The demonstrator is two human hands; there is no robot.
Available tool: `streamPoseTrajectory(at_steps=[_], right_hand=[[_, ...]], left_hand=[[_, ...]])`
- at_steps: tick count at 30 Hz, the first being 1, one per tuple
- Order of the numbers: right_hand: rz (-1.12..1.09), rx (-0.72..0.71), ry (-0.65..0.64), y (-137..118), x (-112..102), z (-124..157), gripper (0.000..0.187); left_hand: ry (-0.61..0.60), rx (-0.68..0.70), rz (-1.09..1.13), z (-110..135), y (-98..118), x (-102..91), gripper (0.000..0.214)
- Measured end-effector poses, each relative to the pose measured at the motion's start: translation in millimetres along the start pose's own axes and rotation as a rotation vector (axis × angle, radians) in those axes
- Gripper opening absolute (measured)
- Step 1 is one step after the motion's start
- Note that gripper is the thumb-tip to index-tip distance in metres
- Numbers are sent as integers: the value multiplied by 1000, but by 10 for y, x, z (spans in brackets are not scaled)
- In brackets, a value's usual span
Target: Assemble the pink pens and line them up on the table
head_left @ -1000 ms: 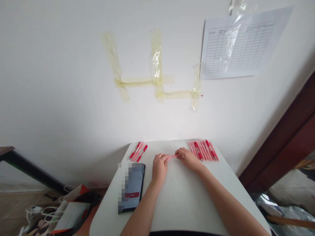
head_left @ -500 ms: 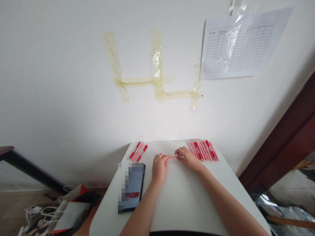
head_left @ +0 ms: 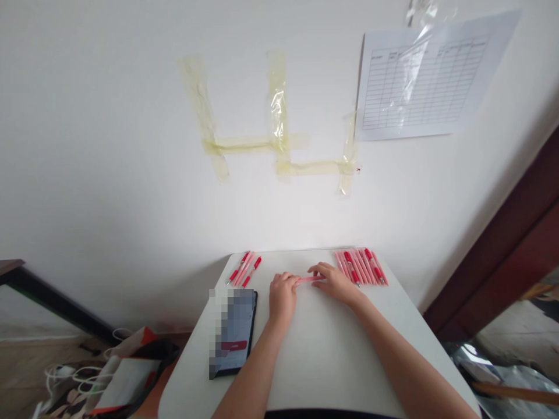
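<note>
Over the middle of the white table, near its far side, a slim pink pen [head_left: 308, 279] lies level between my two hands. My left hand [head_left: 283, 294] is closed on the pen's left end, fingertips pressed together. My right hand [head_left: 334, 282] curls its thumb and fingers around the other end, with a little space showing between the fingertips; the grip itself is partly hidden. Just right of my right hand lies a row of pink and red pens [head_left: 361, 267], several side by side. A smaller group of pens [head_left: 244, 269] rests at the far left corner.
A phone [head_left: 238, 334], partly pixelated, lies on the white table [head_left: 323, 361] left of my left forearm. The wall behind carries yellowed tape [head_left: 279, 110] and a printed sheet [head_left: 428, 81]. Cables and a bag [head_left: 126, 372] sit on the floor at left.
The fingers of my right hand have loosened slightly and more of the pink pen shows between my hands. My left hand has barely moved.
</note>
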State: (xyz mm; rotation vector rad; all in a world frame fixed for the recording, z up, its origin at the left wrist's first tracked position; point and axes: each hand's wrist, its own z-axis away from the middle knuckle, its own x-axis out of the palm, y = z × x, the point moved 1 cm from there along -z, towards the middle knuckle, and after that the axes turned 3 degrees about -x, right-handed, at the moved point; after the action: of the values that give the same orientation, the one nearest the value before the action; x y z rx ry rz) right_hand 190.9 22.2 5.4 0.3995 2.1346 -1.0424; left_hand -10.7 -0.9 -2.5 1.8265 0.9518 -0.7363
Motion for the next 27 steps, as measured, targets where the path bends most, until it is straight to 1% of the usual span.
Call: streamPoseTrajectory(at_steps=[1, 4, 8, 12, 16, 19, 24, 27], right_hand=[[-4, -1, -6, 3, 2, -2, 30], [45, -38, -10, 1, 7, -18, 21], [68, -63, 28, -16, 1, -21, 17], [69, -54, 27, -31, 1, -10, 30], [97, -68, 7, -41, 21, -14, 22], [74, -62, 25, -45, 23, -12, 18], [22, -5, -11, -49, 14, -14, 28], [48, -48, -29, -61, 14, -31, 25]], left_hand=[[1, 0, -2, 0, 0, -1, 29], [5, -1, -8, 0, 2, -1, 28], [6, -3, -22, -3, 0, 0, 28], [5, -12, -48, -7, 1, -13, 28], [-3, -13, -63, -5, 17, -34, 28], [-6, -5, -69, -2, 28, -37, 27], [5, -18, -67, 0, 31, -33, 28], [1, -27, -71, 1, 40, -43, 29]])
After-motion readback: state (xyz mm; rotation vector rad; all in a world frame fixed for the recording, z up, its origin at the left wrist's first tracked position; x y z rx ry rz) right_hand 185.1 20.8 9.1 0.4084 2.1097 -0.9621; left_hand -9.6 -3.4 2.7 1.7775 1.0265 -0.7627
